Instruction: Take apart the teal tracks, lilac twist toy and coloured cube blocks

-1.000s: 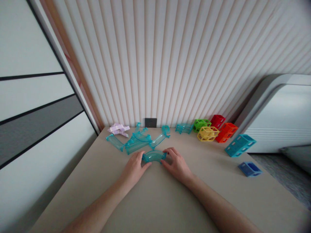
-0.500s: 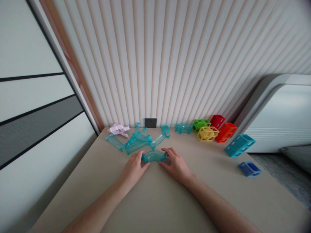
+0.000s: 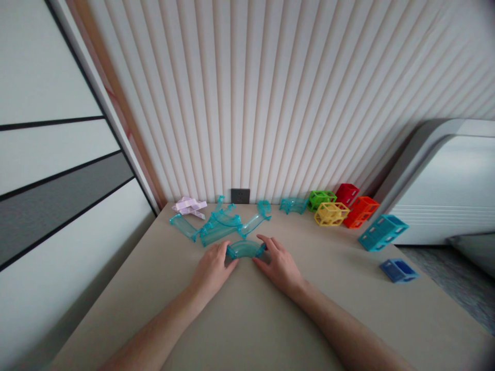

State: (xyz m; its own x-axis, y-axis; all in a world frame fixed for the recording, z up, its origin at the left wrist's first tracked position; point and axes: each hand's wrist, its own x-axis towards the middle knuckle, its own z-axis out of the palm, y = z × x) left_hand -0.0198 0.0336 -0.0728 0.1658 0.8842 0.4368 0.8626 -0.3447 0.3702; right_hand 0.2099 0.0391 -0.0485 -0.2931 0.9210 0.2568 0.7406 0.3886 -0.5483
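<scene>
A curved, see-through teal track piece (image 3: 246,249) lies on the table in front of me, arching away from me. My left hand (image 3: 214,262) grips its left end between thumb and fingers. At the other end, my right hand (image 3: 279,262) pinches the piece in the same way. Just beyond it sits a loose pile of teal track pieces (image 3: 218,229), some straight and some with curled ends. One teal piece with a curled end (image 3: 254,222) leans to the right of that pile.
Lilac sticks (image 3: 189,206) lie at the back left. Toward the right stand frame blocks: green (image 3: 322,200), yellow (image 3: 331,214), red (image 3: 347,194), orange (image 3: 361,211), teal (image 3: 382,233) and blue (image 3: 399,270). Behind the table rises a ribbed wall (image 3: 255,103) with a black socket (image 3: 240,196).
Almost nothing differs. Both hands keep hold of the curved track piece in the same place, and the view has shifted very slightly.
</scene>
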